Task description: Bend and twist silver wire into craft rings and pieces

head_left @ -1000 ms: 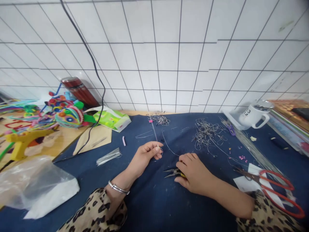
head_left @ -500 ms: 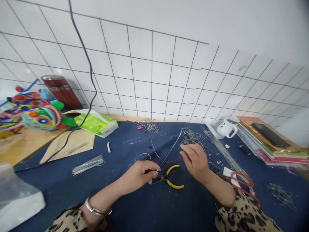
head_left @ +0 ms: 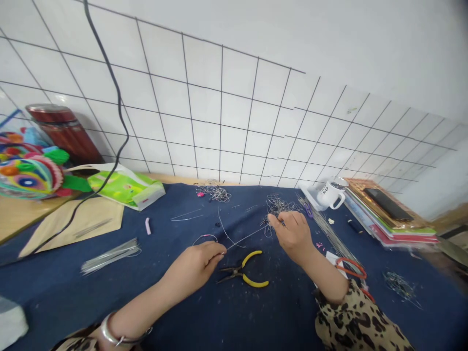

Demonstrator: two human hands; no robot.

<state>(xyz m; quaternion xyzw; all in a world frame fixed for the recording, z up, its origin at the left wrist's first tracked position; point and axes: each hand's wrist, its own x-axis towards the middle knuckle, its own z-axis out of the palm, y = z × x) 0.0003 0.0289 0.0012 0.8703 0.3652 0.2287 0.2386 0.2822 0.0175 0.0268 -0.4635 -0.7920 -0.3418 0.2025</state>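
Note:
A thin silvery wire [head_left: 247, 237] stretches almost straight between my two hands. My left hand [head_left: 199, 265] is closed in a pinch on its near end. Behind those fingers, a fine wire loop with small pink beads [head_left: 206, 236] curves up; where it ends is hidden by the hand. My right hand [head_left: 294, 239] pinches the wire's far end between thumb and forefinger, in front of a tangle of wire pieces [head_left: 278, 204]. Below the stretched wire, pliers with yellow handles [head_left: 243, 270] lie spread on the dark blue cloth [head_left: 278, 312]. One loose curved wire [head_left: 224, 228] lies just beyond.
To the left are a bundle of straight wires [head_left: 109, 256], a pink tube-like piece [head_left: 147, 225], a green packet [head_left: 127, 187] and a dark cable [head_left: 119, 97]. On the right are red-handled scissors [head_left: 351, 267], a white mug [head_left: 331, 195] and stacked books with a phone [head_left: 387, 204].
My right hand has closed on the wire's free end, which stood up diagonally before, and has drawn it lower toward the right. The view has turned slightly to the right.

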